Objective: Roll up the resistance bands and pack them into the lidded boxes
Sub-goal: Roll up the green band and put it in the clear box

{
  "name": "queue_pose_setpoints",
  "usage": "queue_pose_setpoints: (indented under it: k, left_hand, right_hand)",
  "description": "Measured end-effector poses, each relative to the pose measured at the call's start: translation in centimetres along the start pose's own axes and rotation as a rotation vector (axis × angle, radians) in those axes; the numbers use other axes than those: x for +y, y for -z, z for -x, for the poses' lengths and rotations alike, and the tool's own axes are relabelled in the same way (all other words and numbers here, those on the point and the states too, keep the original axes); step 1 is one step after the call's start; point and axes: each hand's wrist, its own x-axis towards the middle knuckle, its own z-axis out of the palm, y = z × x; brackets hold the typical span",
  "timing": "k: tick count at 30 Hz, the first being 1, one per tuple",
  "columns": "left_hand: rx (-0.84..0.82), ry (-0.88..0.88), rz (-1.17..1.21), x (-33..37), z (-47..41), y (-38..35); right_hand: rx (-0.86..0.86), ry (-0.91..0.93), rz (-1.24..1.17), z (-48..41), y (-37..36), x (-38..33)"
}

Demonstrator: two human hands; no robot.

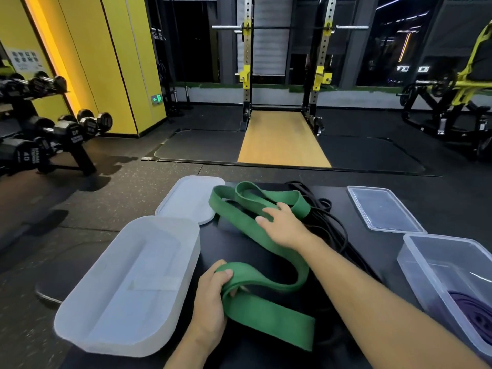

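Observation:
A long green resistance band (269, 307) lies in loose folds across the black table (239, 249). My left hand (210, 302) grips a fold of it near the front, thumb on top. My right hand (285, 227) reaches forward and rests on the band farther back, fingers spread and slightly bent. A frosted white box (87, 315) stands open at the left, its lid (186, 201) lying behind it. A clear box (415, 262) at the right holds a rolled purple band (474, 312); its clear lid (383, 209) lies behind it. Thin black bands (332, 227) lie tangled under the green one.
The table stands in a gym. A dumbbell rack (53, 137) is on the left, a squat rack (285, 75) with a wooden platform straight ahead, and a yellow weight machine (458, 97) at the far right. Dark rubber floor surrounds the table.

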Motion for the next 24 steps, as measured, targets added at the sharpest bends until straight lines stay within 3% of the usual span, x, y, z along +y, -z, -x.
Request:
queue_pose_setpoints:
  k: [2,5,6,9,12,15,18,20,22,24]
  left_hand:
    - [0.001,-0.009,0.022,0.0,0.0,0.0]
    - [-0.005,-0.01,0.031,0.0,-0.1,-0.1]
    - [-0.004,-0.009,0.03,-0.1,-0.1,-0.1]
    - [0.013,-0.015,0.031,-0.2,-0.2,-0.2]
    - [0.013,-0.037,0.017,-0.2,-0.2,-0.1]
    - [0.021,-0.038,0.03,-0.3,-0.3,-0.1]
    - [0.016,-0.049,0.034,-0.3,-0.3,0.1]
    - [0.016,-0.053,0.019,-0.5,-0.4,0.2]
    - [0.01,-0.055,0.008,-0.7,-0.4,0.2]
    - [0.01,-0.06,0.006,-0.7,-0.5,0.2]
  right_hand:
    - [0.113,0.052,-0.02,0.7,0.7,0.4]
    - [0.506,0.101,0.021,1.5,2.2,1.7]
    - [0.567,0.062,0.05,1.6,2.9,2.1]
    - [0.422,-0.113,0.235,1.2,4.8,2.5]
    - [0.278,-0.172,0.321,0.2,5.1,2.4]
    - [0.441,-0.17,0.233,-1.2,5.5,2.0]
    - [0.687,-0.015,0.042,-2.9,5.2,1.1]
    - [0.582,0.094,-0.051,-3.8,4.3,0.8]
    - [0.413,0.088,-0.014,-4.1,3.1,1.3]
    - [0.371,0.04,0.025,-4.2,2.2,2.4]
